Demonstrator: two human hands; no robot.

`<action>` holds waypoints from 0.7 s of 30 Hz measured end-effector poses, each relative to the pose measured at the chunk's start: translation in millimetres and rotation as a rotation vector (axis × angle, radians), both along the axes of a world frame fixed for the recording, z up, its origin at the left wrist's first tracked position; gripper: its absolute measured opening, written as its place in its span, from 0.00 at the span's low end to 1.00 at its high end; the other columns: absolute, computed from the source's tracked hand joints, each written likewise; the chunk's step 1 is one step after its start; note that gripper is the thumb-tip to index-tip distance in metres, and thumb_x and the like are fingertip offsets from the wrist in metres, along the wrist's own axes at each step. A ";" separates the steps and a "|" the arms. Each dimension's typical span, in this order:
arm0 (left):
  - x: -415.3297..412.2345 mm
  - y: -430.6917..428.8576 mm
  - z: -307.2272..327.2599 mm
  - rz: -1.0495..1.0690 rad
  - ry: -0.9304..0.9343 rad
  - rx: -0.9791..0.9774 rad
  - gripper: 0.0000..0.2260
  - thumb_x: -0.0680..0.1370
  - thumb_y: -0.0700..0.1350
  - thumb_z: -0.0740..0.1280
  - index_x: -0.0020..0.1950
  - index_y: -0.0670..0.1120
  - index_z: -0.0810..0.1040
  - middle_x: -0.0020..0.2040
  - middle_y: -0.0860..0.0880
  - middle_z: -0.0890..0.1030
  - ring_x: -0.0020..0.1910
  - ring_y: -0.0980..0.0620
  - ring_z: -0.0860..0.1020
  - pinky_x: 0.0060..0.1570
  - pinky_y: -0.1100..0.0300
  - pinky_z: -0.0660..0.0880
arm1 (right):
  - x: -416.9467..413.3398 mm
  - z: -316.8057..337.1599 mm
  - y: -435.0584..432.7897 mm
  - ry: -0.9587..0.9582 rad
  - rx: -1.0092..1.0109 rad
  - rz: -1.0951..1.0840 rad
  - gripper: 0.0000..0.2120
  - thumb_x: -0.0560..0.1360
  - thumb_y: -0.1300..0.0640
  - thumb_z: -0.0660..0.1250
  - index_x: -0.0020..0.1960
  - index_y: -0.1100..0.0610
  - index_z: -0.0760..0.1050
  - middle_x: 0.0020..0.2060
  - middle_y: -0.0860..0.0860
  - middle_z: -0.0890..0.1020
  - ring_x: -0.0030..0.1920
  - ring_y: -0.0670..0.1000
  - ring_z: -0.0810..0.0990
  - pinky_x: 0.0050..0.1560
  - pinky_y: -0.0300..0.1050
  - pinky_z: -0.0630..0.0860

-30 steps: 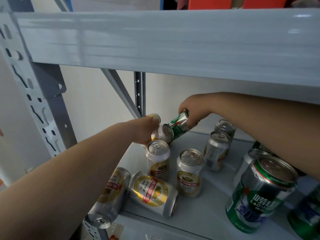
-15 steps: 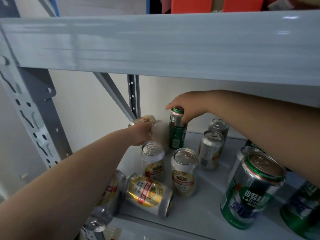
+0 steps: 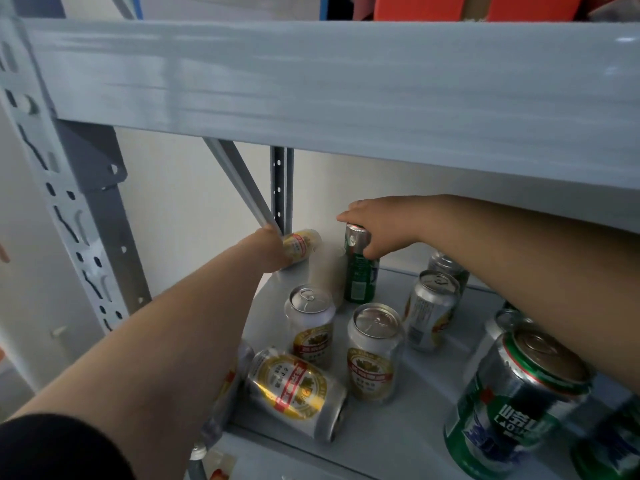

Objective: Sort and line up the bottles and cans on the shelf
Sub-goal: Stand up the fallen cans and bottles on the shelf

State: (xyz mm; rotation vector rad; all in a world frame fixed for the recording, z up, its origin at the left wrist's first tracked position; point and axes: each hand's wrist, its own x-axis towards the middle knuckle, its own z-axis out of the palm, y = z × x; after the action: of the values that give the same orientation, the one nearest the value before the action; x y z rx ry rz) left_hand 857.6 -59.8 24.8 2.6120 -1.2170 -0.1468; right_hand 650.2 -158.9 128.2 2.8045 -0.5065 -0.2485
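Observation:
On the grey shelf (image 3: pixel 408 434) stand and lie several beer cans. My right hand (image 3: pixel 381 225) reaches in under the upper shelf and grips the top of a slim green can (image 3: pixel 359 275), which stands upright near the back wall. My left hand (image 3: pixel 272 252) is at the back left corner and holds a tilted gold-and-silver can (image 3: pixel 302 244); its fingers are hidden behind the wrist. A blurred pale can (image 3: pixel 327 271) stands between the two held cans.
Gold-and-silver cans stand upright (image 3: pixel 310 323), (image 3: pixel 375 351), (image 3: pixel 431 310); another (image 3: pixel 298 389) lies on its side at the front. Large green cans (image 3: pixel 516 407) stand front right. The upper shelf beam (image 3: pixel 311 74) hangs low overhead, with a post (image 3: pixel 282 188) and a diagonal brace (image 3: pixel 239 181) at the back left.
My right hand has turned the green can from tilted to upright and set it down at the back. My left hand has moved its can a little left toward the corner.

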 end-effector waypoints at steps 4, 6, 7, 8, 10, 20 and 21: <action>-6.5 -8.7 -11.2 0.006 0.045 -0.034 0.34 0.76 0.55 0.68 0.71 0.41 0.54 0.51 0.41 0.79 0.49 0.41 0.79 0.48 0.49 0.77 | 0.1 -1.6 2.6 0.002 -0.005 -0.005 0.38 0.72 0.48 0.69 0.78 0.49 0.57 0.69 0.51 0.68 0.61 0.53 0.73 0.52 0.47 0.75; -8.0 -9.5 -12.0 -0.050 -0.017 -0.021 0.32 0.77 0.54 0.68 0.70 0.41 0.55 0.46 0.42 0.78 0.44 0.42 0.78 0.43 0.50 0.74 | -0.2 -1.9 3.0 0.002 -0.014 -0.003 0.38 0.72 0.48 0.68 0.78 0.49 0.57 0.68 0.51 0.68 0.61 0.53 0.73 0.53 0.48 0.76; -7.8 -10.4 -11.4 -0.082 -0.053 -0.006 0.32 0.77 0.53 0.68 0.70 0.40 0.55 0.45 0.42 0.77 0.44 0.42 0.78 0.42 0.50 0.73 | -0.2 -1.9 3.1 0.002 -0.016 -0.005 0.38 0.72 0.48 0.68 0.78 0.49 0.57 0.68 0.51 0.68 0.60 0.53 0.74 0.54 0.50 0.77; -9.5 -10.0 -8.7 -0.106 -0.089 0.015 0.31 0.77 0.52 0.68 0.70 0.40 0.55 0.45 0.42 0.77 0.44 0.42 0.78 0.42 0.51 0.73 | -0.2 -2.0 3.1 0.002 -0.017 -0.007 0.38 0.72 0.48 0.68 0.78 0.49 0.57 0.68 0.51 0.68 0.61 0.53 0.73 0.55 0.51 0.77; -11.2 -9.1 -1.5 -0.162 -0.151 0.033 0.28 0.76 0.51 0.69 0.68 0.42 0.58 0.46 0.42 0.78 0.44 0.43 0.78 0.40 0.51 0.73 | 0.1 -2.8 2.8 0.004 -0.014 -0.012 0.38 0.72 0.47 0.68 0.78 0.49 0.57 0.68 0.51 0.68 0.61 0.53 0.73 0.55 0.52 0.77; -26.9 4.7 55.2 -0.359 -0.232 0.005 0.11 0.77 0.50 0.63 0.53 0.43 0.72 0.52 0.45 0.78 0.48 0.45 0.77 0.44 0.54 0.74 | -2.7 -2.3 3.5 -0.004 0.001 -0.017 0.38 0.74 0.48 0.67 0.79 0.48 0.53 0.72 0.51 0.65 0.66 0.53 0.71 0.48 0.45 0.68; -28.2 6.2 55.0 -0.381 -0.246 0.015 0.11 0.77 0.51 0.61 0.47 0.43 0.72 0.49 0.45 0.78 0.48 0.45 0.77 0.43 0.54 0.73 | -2.9 -2.2 3.7 0.001 0.001 -0.019 0.38 0.74 0.48 0.67 0.79 0.48 0.53 0.73 0.51 0.64 0.67 0.54 0.70 0.49 0.45 0.69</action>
State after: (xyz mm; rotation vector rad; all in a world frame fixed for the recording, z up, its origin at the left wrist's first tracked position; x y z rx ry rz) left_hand 829.4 -53.7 79.8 2.4349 -1.7960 0.1003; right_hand 647.3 -155.2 126.1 2.8016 -0.5330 -0.2545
